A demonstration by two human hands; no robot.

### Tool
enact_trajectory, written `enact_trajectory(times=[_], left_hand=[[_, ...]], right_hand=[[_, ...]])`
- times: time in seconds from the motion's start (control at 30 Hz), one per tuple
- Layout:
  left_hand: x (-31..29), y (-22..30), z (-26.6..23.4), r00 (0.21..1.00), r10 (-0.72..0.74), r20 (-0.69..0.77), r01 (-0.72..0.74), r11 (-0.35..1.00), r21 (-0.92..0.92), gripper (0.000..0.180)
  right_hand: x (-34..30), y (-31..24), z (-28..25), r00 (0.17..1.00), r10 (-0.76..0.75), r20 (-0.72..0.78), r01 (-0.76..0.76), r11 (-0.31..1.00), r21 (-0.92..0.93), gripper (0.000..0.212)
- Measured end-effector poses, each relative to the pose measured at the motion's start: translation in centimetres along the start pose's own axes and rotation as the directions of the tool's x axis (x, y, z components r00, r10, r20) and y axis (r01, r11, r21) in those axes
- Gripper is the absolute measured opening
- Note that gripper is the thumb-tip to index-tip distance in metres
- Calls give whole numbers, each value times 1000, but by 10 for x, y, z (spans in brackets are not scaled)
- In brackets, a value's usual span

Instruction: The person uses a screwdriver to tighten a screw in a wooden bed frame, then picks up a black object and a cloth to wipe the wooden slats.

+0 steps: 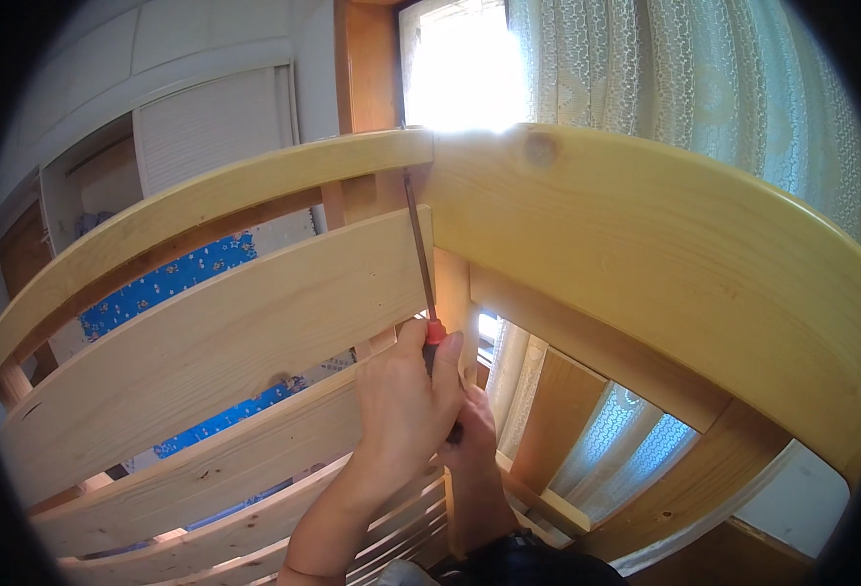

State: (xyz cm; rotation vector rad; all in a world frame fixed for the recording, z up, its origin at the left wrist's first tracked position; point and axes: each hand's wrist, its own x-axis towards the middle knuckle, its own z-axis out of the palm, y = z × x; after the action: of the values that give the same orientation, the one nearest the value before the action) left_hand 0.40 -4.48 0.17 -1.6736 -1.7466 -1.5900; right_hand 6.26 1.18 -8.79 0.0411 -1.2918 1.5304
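A long screwdriver with a thin metal shaft, red collar and dark handle (426, 273) is held upright, slightly tilted, near the middle of the view. Its handle is gripped near the collar by the closed left hand (406, 386), while the lower end is held by the curled right hand (474, 430), partly hidden behind the left. The shaft is pointed up past the end of a wide, pale wooden slat (225, 327), toward the corner where a curved, light-wood rail (206, 181) is met by a broad, honey-yellow wooden board (626, 225). Whether a screw is engaged by the tip cannot be told.

As far as can be judged, the frame is largely put together: rail, board and the row of slats are already in place. The fastening at this upper corner seems to be in hand, and how tight it is cannot be seen. Whether other joints are left to be worked on is not shown.
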Motion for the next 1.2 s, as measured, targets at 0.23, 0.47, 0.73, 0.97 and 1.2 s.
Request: enact_trajectory(times=[0.23,0.47,0.73,0.97,1.2], left_hand=[[4,2,-1,999,35,40,-35,999,8,23],[5,2,-16,992,12,123,-13,1000,4,28],[8,-16,1,991,110,76,-102,990,-102,22],[6,-1,-7,985,-3,170,25,992,-125,19],[10,-3,-14,976,32,214,-29,999,-15,24]], right_hand=[[10,21,-16,831,-31,556,-511,352,784,44],[5,10,0,998,55,-1,-51,926,373,41],[7,7,6,844,-500,-193,287,726,-625,5],[3,15,-21,796,87,599,-601,223,767,36],[7,10,-10,891,114,440,-443,430,786,40]])
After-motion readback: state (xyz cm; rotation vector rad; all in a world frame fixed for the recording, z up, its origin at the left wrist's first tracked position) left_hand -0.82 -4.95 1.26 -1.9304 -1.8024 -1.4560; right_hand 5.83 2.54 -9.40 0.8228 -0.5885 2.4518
